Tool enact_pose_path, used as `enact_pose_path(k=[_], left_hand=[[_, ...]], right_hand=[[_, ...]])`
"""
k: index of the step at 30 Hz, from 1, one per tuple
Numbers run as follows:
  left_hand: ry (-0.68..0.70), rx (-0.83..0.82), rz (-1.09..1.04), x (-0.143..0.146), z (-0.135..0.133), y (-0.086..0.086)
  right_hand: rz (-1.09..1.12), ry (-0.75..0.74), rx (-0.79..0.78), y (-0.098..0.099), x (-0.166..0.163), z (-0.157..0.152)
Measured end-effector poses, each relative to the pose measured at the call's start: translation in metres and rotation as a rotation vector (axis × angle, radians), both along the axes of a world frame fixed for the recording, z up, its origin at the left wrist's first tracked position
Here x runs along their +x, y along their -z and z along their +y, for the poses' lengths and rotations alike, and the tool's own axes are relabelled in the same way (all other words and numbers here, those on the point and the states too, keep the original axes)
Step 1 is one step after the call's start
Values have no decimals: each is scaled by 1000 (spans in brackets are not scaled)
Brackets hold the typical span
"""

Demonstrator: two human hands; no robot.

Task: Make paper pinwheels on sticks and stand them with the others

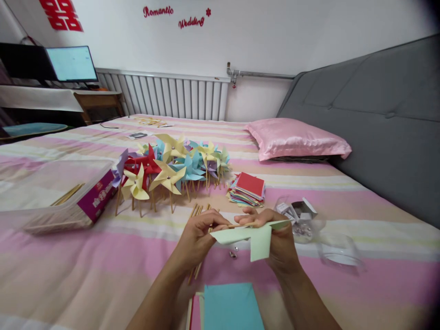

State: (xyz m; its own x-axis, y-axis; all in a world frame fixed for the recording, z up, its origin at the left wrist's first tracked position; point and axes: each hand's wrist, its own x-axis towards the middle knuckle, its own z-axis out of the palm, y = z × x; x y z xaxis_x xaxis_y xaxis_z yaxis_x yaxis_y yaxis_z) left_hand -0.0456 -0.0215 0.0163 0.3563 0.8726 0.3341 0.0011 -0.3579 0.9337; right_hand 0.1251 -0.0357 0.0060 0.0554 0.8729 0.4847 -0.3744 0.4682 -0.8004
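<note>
Low in the middle of the view, both hands hold a pale green folded paper pinwheel over a striped bed. My left hand is closed, pinching a thin wooden stick that runs across to the pinwheel. My right hand is closed around the pinwheel from behind, thumb on top. A small metal piece lies on the sheet just below the hands. More wooden sticks lie under and beyond my left hand.
A cluster of finished pinwheels stands ahead, with a stack of coloured paper squares to its right. A purple box lies left. Clear plastic containers sit right. Blue paper lies nearest me. A pink pillow and grey headboard are at right.
</note>
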Motion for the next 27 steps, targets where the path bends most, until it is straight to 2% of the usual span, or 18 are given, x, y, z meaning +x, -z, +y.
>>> enact_pose_path(k=[17,24,27], left_hand=[[2,58,81,4,-6,-1],[-8,-53,9,11,-3,7],[29,-150,1,13,-2,9]], right_hand=[[-19,36,-40,-11,-1,-3],[72,43,-77,0,-1,1],[126,154,-164,3,-1,4]])
